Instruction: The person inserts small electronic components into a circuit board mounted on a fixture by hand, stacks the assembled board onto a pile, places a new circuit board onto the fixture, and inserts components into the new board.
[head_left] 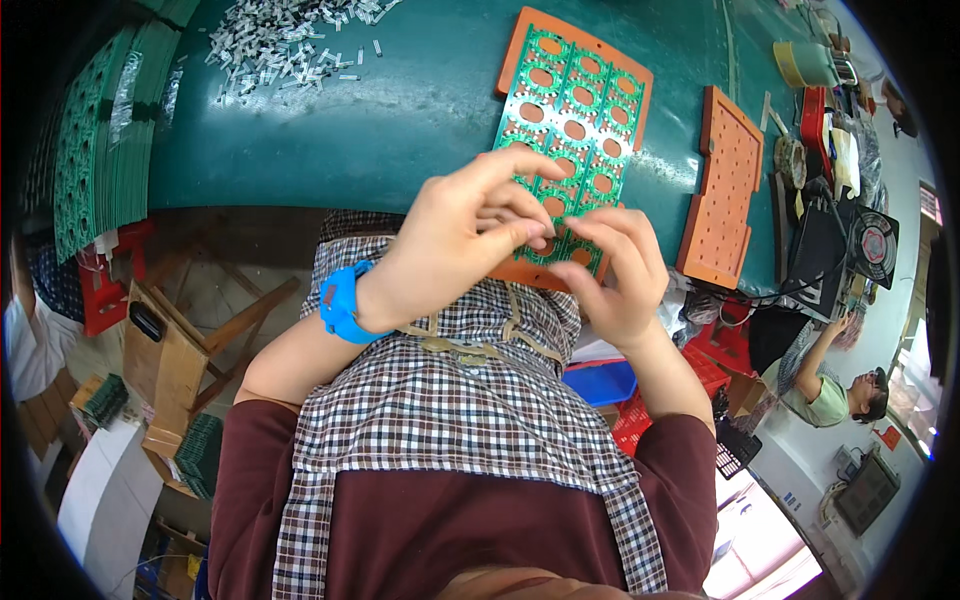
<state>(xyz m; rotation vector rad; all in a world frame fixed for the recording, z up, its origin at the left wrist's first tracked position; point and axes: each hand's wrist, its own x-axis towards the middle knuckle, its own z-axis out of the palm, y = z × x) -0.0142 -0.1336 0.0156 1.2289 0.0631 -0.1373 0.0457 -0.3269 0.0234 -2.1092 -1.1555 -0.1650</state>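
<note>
A green circuit-board panel (574, 130) with rows of round openings lies on an orange fixture plate (516, 58) at the table's front edge. Over the near end of the panel is my left hand (455, 220), a blue band round its wrist. Its thumb and middle fingers pinch together while the index finger arches above the board; whatever is in the pinch is too small to make out. To its right, my right hand (625, 275) hovers by the panel's near right corner. Thumb and forefinger are apart there, with nothing visible between them.
A pile of small clear-and-white parts (270, 45) lies at the far left of the green table (420, 110). Stacked green boards (100, 150) stand at the left edge. Another orange plate (722, 190) is to the right, near a black fan (873, 248). A co-worker (835, 390) sits far right.
</note>
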